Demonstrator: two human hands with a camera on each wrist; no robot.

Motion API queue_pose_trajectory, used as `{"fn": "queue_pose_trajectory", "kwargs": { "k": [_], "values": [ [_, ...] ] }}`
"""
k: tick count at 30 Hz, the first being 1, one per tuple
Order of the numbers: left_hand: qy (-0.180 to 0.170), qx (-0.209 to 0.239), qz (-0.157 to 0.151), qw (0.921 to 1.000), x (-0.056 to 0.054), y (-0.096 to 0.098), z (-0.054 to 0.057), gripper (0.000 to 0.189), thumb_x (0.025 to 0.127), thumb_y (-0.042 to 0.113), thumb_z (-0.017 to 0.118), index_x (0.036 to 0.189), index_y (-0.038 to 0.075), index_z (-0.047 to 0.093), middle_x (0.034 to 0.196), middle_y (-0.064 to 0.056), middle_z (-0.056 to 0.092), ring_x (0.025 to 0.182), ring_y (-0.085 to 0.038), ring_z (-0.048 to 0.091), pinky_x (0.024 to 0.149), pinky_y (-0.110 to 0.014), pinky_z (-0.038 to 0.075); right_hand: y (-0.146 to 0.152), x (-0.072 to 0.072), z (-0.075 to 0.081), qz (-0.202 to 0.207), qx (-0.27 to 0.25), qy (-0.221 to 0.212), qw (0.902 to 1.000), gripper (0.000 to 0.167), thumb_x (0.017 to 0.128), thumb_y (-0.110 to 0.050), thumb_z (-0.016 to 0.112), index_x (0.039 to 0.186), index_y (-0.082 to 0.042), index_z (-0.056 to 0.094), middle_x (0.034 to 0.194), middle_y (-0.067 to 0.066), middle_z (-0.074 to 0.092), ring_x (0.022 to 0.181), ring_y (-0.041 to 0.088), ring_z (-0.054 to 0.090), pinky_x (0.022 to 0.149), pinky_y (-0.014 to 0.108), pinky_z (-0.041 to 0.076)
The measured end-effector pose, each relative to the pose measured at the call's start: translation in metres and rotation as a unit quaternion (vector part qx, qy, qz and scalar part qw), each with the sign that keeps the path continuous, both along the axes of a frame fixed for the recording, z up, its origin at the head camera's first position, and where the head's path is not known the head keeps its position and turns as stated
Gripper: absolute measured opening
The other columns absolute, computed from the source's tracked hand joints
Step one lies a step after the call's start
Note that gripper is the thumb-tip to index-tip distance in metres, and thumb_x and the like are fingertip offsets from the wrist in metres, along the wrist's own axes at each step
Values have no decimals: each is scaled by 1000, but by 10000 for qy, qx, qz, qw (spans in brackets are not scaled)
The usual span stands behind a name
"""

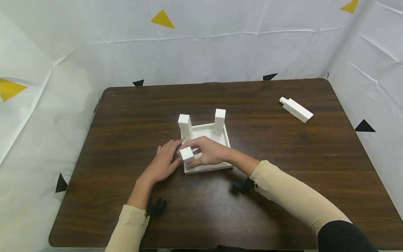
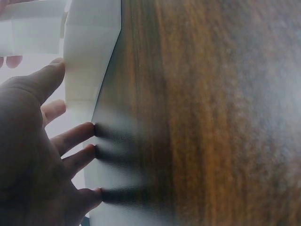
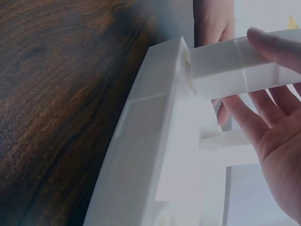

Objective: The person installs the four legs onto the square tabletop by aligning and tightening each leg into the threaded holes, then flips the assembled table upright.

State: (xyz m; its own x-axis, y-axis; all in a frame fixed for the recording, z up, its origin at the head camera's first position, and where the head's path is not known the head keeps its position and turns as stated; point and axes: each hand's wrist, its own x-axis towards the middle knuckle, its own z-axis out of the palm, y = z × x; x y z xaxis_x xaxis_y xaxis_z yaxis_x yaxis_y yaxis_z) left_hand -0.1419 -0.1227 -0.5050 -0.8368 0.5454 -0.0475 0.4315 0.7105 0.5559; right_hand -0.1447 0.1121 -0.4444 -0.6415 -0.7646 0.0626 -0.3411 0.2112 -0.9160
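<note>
Fingers of your right hand (image 1: 212, 151) pinch the white leg (image 1: 187, 154) just below-left of frame centre; your left hand (image 1: 162, 162) has its fingers apart. Expect light, stiff, smooth plastic; grip opposite flat sides.

Listener: Is there any lettering, number or brand to read?
Describer: None can be read in any of the three views.
Listener: Anything sign-like?
Describer: Plain yellow triangles (image 1: 162, 19) and black triangles (image 1: 365, 126) on the white sheeting (image 1: 204, 59), with no readable wording.
</note>
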Motion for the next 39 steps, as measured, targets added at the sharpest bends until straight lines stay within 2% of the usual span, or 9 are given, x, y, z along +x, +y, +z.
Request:
{"fn": "queue_pose_trajectory", "kwargs": {
  "k": [4,8,13,18,22,28,34,39],
  "values": [
    [19,41,-53,10000,1,-1,1,64,99,30,59,154,22,28,157,-8,30,148,-30,17,111,-67,7,1,-1,1,220,73,228,9995,58,78,-2,81,132,-4,59,133,9,59,119,14,53,98,34,48],
    [35,124,-53,9999,2,-2,2,64,98,30,59,154,24,28,157,-6,30,148,-30,16,111,-67,6,2,-4,2,645,-111,465,9968,62,81,4,74,138,-3,52,136,9,56,126,15,49,103,34,43],
    [16,177,-38,9998,4,-3,2,64,99,30,59,155,25,28,158,-5,30,148,-30,16,112,-66,5,1,-9,3,1293,-571,142,9899,65,81,16,59,143,2,43,142,15,50,131,19,48,107,36,38],
    [70,186,-68,9998,2,-2,0,63,99,27,60,154,21,29,157,-7,31,147,-30,18,111,-67,6,3,-11,3,1475,-474,-37,9879,63,82,17,52,143,5,42,143,18,49,133,16,45,108,39,37],
    [49,128,-46,9999,1,-2,0,64,98,27,60,154,21,29,157,-7,30,148,-29,17,111,-67,6,4,-11,5,1490,-415,-238,9877,59,86,16,55,143,5,43,143,19,50,133,14,45,110,39,36],
    [66,92,-19,9999,1,-1,2,65,97,26,61,153,22,29,157,-7,31,147,-29,19,111,-67,7,7,-10,8,1173,-65,-404,9923,56,89,7,62,142,-4,49,144,13,50,134,9,43,107,40,38],
    [52,50,-20,10000,1,-1,2,65,98,27,60,154,21,28,157,-8,30,147,-31,18,111,-68,8,6,-8,10,924,146,-396,9948,43,88,1,69,129,-7,58,130,5,57,124,11,50,102,42,44],
    [46,36,-5,10000,1,-1,1,64,98,27,60,154,21,28,157,-9,30,147,-31,18,111,-67,8,6,-6,10,717,261,-277,9967,44,87,-2,72,127,-4,56,120,-2,58,114,13,53,98,39,48]
  ]
}}
